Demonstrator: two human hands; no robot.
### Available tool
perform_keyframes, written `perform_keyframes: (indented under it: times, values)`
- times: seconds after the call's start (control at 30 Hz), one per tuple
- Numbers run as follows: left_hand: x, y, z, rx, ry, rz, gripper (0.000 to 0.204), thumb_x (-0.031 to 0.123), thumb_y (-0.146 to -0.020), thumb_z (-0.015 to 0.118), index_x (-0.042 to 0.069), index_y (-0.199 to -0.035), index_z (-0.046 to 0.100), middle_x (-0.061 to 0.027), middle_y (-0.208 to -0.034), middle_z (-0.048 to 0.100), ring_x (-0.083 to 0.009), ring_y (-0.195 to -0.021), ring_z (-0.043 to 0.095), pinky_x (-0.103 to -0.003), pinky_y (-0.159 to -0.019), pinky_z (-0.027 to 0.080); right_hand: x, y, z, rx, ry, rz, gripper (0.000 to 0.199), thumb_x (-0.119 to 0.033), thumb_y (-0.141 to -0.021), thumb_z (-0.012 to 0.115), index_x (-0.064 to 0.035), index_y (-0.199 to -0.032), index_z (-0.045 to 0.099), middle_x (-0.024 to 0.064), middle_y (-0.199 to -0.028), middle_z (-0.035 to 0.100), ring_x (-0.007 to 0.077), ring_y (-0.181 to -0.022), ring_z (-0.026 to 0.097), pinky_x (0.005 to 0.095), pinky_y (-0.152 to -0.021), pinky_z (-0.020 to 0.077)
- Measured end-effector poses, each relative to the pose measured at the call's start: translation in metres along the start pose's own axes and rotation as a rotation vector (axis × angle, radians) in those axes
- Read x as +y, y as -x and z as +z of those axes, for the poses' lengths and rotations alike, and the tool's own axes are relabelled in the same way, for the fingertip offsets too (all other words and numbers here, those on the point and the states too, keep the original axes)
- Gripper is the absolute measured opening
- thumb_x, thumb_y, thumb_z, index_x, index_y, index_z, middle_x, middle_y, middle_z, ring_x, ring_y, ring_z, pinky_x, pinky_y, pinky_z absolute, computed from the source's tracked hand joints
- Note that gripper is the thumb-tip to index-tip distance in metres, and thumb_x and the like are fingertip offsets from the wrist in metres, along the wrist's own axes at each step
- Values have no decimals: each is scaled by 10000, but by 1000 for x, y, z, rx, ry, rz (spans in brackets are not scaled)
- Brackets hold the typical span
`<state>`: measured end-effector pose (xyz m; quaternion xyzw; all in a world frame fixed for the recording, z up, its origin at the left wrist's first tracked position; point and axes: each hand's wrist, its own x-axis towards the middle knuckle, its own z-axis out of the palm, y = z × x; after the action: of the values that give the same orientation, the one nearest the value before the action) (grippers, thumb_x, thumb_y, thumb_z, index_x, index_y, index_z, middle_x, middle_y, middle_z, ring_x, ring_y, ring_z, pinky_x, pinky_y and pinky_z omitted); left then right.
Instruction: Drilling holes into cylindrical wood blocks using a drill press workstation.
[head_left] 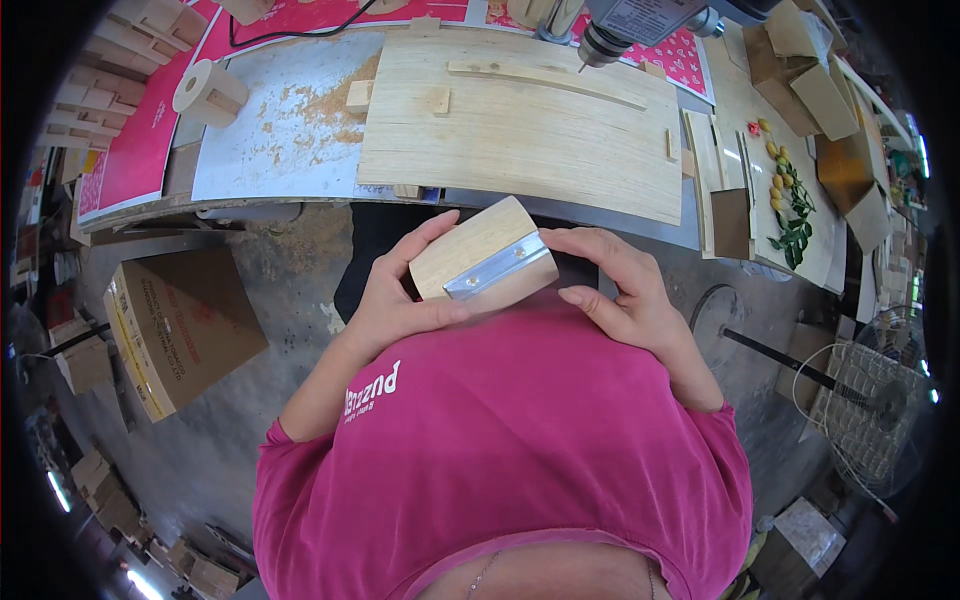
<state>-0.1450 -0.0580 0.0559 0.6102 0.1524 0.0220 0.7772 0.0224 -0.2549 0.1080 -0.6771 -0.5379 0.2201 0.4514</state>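
Note:
A pale wooden block (467, 244) with rounded sides is tilted in front of my chest. Along one face runs a shiny metal strip (497, 268) with two small brass-coloured screw heads or holes; I cannot tell which. My left hand (388, 290) is closed round the block's left end, thumb below and fingers behind it. At the right end, my right hand (635, 292) is open, with thumb and index finger apart. Its index fingertip is at the block's upper right corner, beside the strip's end; whether it presses there I cannot tell.
Ahead is a workbench with a plywood board (520, 130) and a drill (603, 45) above its far edge. Sawdust (345, 105) and a cylindrical wooden piece (210, 93) lie to the left. A cardboard box (190, 325) stands on the floor; a fan (885, 400) is at right.

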Motion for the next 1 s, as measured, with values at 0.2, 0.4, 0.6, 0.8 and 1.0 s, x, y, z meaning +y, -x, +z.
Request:
perform_keyframes:
  times: [0.2,0.4,0.6,0.8,1.0]
  values:
    - [-9,-8,9,150,111,175,890,154,-590,821,-26,-1329,359,-143,-1253,481,-194,-1137,476,-322,-961,367,0,-12,0,-5,29,-15,513,-95,-776,640,-2,-1244,450,143,-1209,540,287,-1113,525,339,-922,421]
    - [-4,-29,10,317,-437,708,916,183,-553,836,-48,-1305,366,-204,-1264,449,-278,-1137,484,-350,-943,382,14,-25,18,224,-518,-34,478,25,-815,570,31,-1269,418,205,-1325,426,264,-1272,374,363,-1059,266]
    - [1,-35,12,403,-582,813,912,202,-546,841,-41,-1294,378,-226,-1252,452,-323,-1135,481,-377,-943,390,16,-35,19,287,-107,-130,469,-45,-771,642,-23,-1219,502,179,-1276,491,300,-1181,486,348,-963,392]
    - [6,-35,13,425,-634,870,921,188,-540,841,-30,-1302,373,-239,-1249,444,-331,-1132,480,-385,-936,395,13,-41,16,278,-20,-228,489,7,-761,624,-21,-1233,499,184,-1274,488,310,-1150,510,339,-933,420]
    - [9,-35,13,449,-644,913,900,176,-555,831,-32,-1299,370,-249,-1247,437,-343,-1127,481,-385,-925,404,7,-46,13,263,30,-269,488,27,-759,613,-24,-1232,507,186,-1263,495,313,-1140,516,334,-916,433]
